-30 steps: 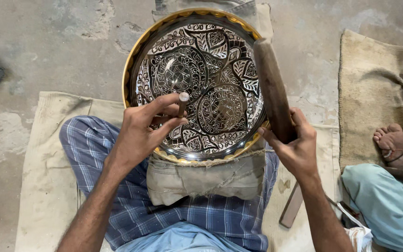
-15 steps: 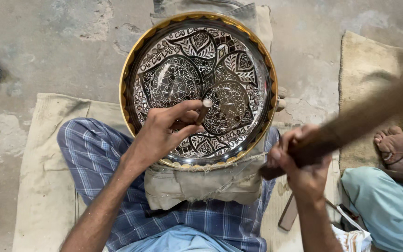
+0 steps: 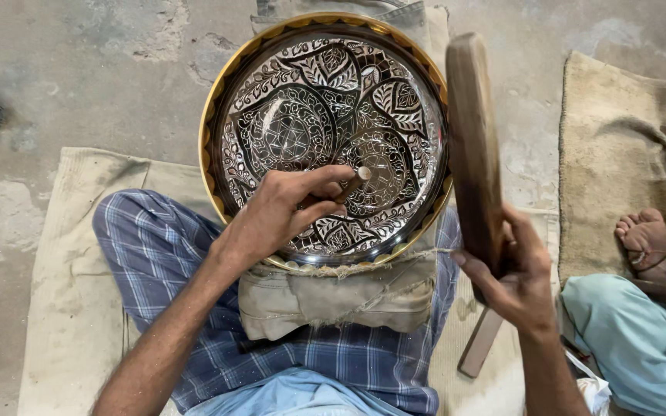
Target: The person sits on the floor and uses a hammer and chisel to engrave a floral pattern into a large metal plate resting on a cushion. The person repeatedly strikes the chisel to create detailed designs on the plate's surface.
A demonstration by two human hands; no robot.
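Brass tray [image 3: 217, 115] sits centre frame on my lap pad. My left hand [image 3: 283, 216] pinches the chisel [image 3: 352, 183] steady; my right hand [image 3: 522, 277] grips the wooden mallet [image 3: 472, 146], raised for a square strike.

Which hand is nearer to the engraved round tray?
Left. The left hand rests on the engraved round tray, holding a small chisel against it. The right hand is beside the tray's rim, gripping a wooden mallet.
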